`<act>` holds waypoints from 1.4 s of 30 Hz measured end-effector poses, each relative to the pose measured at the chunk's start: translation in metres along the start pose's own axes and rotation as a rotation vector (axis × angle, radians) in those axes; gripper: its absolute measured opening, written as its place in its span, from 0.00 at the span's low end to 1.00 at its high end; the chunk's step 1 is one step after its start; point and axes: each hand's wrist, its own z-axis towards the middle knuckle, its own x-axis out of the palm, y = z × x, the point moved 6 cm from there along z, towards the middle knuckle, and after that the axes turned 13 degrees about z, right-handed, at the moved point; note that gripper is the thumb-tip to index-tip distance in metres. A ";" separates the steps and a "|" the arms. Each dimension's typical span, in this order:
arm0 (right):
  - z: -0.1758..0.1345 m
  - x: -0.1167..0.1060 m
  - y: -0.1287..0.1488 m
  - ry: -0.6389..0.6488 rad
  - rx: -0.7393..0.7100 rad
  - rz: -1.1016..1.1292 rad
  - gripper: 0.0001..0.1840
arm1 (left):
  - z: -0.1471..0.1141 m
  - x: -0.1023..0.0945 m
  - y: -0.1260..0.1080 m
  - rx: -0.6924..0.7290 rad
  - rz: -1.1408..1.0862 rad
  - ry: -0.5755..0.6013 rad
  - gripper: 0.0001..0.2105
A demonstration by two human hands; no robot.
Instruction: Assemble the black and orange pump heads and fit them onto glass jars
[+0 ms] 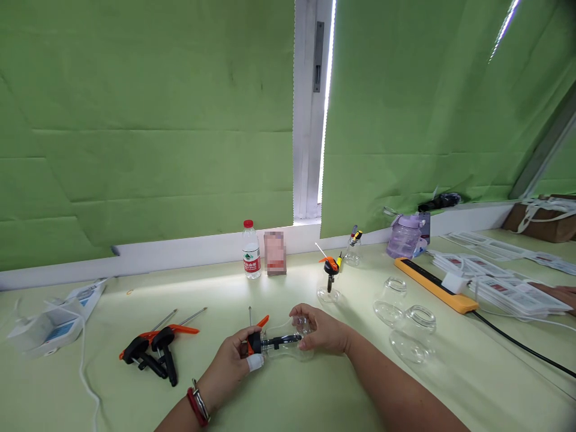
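My left hand [227,363], with a white wrap on its thumb, is closed around a black-and-orange pump head [254,343] at the neck of a clear bottle. This bottle [288,332] lies sideways with the black stem of the head inside it. Around its wide base end curl the fingers of my right hand [324,329]. Two similar pump heads [164,339] with thin metal spouts rest on the table at the left. Beyond my right hand stands another clear bottle [328,294] fitted with an orange-and-black head. Two headless clear bottles [413,339] are further right.
At the back are a red-capped water bottle [251,252], a blurred box [275,255], a small flask with tools [354,249] and a purple jug [404,237]. An orange power strip [436,287] and paper stacks [508,288] lie right, near another person's hand [558,294]. A white cable [83,366] runs along the left.
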 end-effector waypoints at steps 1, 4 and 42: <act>0.000 0.000 0.000 0.000 -0.001 0.006 0.36 | 0.000 0.000 0.000 0.005 -0.005 0.002 0.26; -0.001 0.001 0.000 -0.002 -0.004 0.017 0.36 | 0.001 0.000 0.003 0.014 -0.025 0.004 0.27; -0.018 0.018 -0.010 -0.039 -0.196 -0.060 0.49 | -0.003 0.007 -0.002 -0.008 -0.146 0.044 0.20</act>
